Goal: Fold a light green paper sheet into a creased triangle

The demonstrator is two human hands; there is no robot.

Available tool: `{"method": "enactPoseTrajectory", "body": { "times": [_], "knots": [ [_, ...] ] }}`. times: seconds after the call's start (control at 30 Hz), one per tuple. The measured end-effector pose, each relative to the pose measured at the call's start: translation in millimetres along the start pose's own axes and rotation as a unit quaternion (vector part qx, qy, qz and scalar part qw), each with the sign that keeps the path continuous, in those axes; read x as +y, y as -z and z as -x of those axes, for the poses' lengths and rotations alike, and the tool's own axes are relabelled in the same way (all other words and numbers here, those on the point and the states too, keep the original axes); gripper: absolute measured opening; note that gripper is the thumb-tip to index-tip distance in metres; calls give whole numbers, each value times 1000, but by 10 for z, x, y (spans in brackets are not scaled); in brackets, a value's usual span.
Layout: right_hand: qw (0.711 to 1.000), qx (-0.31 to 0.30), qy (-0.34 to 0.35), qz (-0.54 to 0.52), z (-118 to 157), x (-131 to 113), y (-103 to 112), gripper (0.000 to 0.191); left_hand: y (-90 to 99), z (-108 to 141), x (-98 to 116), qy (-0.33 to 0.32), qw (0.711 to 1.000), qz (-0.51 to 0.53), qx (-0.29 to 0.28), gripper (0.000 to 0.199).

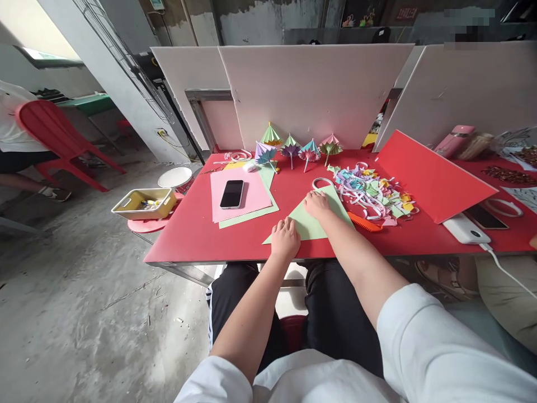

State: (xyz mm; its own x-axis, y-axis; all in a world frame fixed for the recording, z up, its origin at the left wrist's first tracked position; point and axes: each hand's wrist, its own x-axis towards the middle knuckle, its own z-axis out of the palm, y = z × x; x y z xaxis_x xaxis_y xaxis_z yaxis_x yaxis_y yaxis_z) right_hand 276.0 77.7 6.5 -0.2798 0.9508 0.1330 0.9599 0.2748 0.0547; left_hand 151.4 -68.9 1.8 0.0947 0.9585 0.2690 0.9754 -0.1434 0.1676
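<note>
A light green sheet (312, 224), folded into a triangle, lies near the front edge of the red table. My left hand (286, 238) rests on its left part, fingers curled and pressed together. Higher up on the same sheet, my right hand (318, 205) presses near the upper corner with its fingers lying flat. White-handled scissors (322, 183) are just beyond the triangle, partly hidden. An orange cutter (364, 221) sits at its right side. To the left, a phone (232, 194) lies on pink sheets (257, 197) over green ones.
Several small paper umbrellas (310, 154) stand at the back. Colourful paper scraps (373, 193) are heaped at the right, beside an upright red board (432, 176) and a white power bank (465, 229). A yellow basket (145, 212) stands on a stool at the left.
</note>
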Motion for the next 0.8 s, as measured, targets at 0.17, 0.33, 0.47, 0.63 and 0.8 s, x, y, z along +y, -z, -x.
{"method": "enactPoseTrajectory", "body": {
  "times": [0.17,0.33,0.47,0.63,0.8],
  "knots": [
    [1000,-16,-5,-9,-17,15,-18,50,54,128,-66,8,1000,-6,6,33],
    [999,-37,-20,-16,-20,32,-11,59,132,354,-173,12,1000,-15,10,36],
    [997,-57,-39,-23,-19,40,-13,62,206,550,-268,8,1000,-23,11,39],
    [995,-79,-53,-31,-23,40,-12,65,272,727,-369,8,999,-30,16,42],
    [995,-80,-57,-36,-24,45,-25,65,304,910,-485,1,999,-32,20,44]
  ]
}}
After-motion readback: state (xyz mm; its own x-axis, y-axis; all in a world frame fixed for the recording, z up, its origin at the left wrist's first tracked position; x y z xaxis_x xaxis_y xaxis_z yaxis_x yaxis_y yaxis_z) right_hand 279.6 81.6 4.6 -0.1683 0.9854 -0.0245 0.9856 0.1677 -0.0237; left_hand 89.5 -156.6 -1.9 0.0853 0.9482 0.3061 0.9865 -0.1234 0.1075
